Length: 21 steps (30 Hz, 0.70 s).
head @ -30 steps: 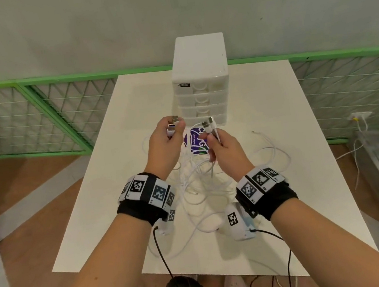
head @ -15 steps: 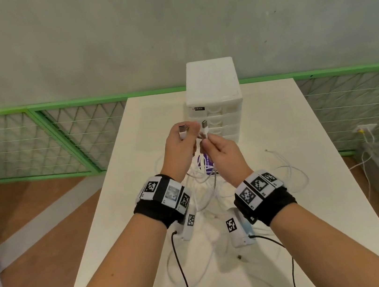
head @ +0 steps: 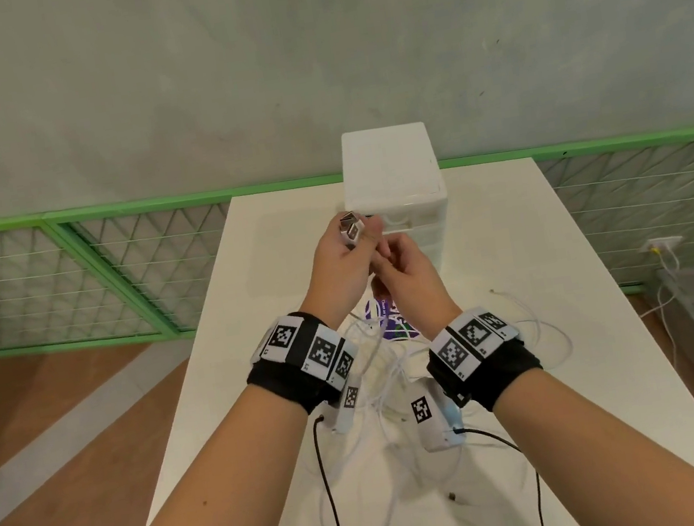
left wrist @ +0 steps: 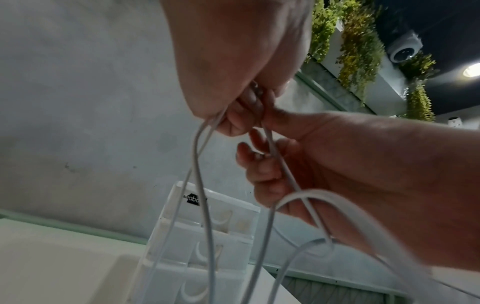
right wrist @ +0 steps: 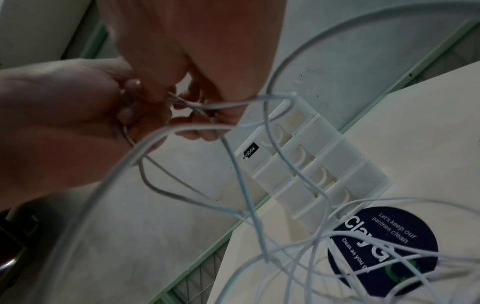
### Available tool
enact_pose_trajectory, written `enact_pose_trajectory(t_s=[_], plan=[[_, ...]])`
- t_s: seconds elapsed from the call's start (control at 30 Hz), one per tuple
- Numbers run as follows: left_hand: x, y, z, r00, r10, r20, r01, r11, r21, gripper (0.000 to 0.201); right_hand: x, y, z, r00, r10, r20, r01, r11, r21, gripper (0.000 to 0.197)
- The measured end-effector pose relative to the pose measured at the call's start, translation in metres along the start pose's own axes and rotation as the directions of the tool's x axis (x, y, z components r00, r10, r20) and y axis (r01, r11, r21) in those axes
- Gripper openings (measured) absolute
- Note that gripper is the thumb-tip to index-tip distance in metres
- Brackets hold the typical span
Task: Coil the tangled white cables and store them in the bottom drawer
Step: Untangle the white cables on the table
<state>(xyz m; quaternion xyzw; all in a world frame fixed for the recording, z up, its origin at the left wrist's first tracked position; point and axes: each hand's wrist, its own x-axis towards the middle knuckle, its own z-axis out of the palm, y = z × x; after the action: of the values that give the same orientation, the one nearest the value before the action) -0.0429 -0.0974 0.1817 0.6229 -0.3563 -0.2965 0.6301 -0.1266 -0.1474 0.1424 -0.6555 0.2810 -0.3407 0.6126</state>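
The white counter (head: 519,282) carries everything, and the drawer unit (head: 393,175), a small white plastic tower of stacked drawers, stands at its far edge against the grey wall; all the drawers showing in the wrist views sit pushed in, the bottom drawer (right wrist: 345,197) among them. In front of the drawer unit, on the near side, the white cables (head: 380,375) lie in a loose tangle across the counter, with strands rising from the heap up to both hands and a few loops spreading off to the right of the unit. Partly under that tangle, just before the drawer unit's base, is a round dark-blue sticker (right wrist: 384,248) with white print. Both hands are raised above the tangle, close in front of the drawer unit's upper drawers and touching each other. The left hand (head: 343,263) is curled round the cables near their ends, and two metal plugs (head: 351,228) stick up out of its grip, level with the top drawer. The right hand (head: 409,271), just to the right of the left and slightly nearer, has its fingers (left wrist: 259,160) bent and pinches a strand of the cables between thumb and forefinger, right against the left hand's fingers; more strands hang down from both grips toward the counter.
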Motion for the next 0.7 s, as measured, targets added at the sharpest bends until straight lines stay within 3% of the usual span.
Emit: enact_pose_trajectory(t_s=[0.03,0.13,0.2,0.33,0.43,0.6,0.7], plan=[[0.0,0.001,-0.001,1.0,0.005,0.024,-0.005,1.0,-0.01,0.013,0.0,-0.001,0.0,0.998,-0.012,0.062,0.013,1.0,-0.011,0.003],[0.0,0.005,-0.003,0.996,0.001,0.093,0.005,0.998,-0.068,0.015,-0.002,0.0,0.0,0.967,-0.059,0.247,0.045,0.997,0.061,0.033],[-0.003,0.008,-0.003,0.993,0.009,0.118,-0.002,0.998,-0.061,0.019,-0.002,0.0,-0.001,0.952,-0.043,0.303,0.023,0.997,0.069,0.039],[-0.002,0.015,-0.005,0.994,0.068,0.09,-0.062,0.996,-0.065,0.02,-0.006,0.011,-0.003,0.923,0.096,0.372,-0.031,0.984,-0.177,0.031],[0.005,0.029,-0.014,0.993,0.119,-0.017,-0.12,0.98,-0.157,0.021,-0.014,0.029,-0.008,0.92,0.117,0.373,0.022,0.938,-0.346,0.017],[0.016,0.038,-0.049,0.952,0.163,-0.258,-0.227,0.943,-0.244,0.022,-0.015,0.049,-0.033,0.938,0.201,0.283,-0.029,0.857,-0.514,0.008],[0.012,0.026,-0.046,0.966,0.135,-0.219,-0.175,0.969,-0.173,0.022,-0.013,0.035,-0.03,0.934,0.183,0.308,0.003,0.857,-0.516,0.049]])
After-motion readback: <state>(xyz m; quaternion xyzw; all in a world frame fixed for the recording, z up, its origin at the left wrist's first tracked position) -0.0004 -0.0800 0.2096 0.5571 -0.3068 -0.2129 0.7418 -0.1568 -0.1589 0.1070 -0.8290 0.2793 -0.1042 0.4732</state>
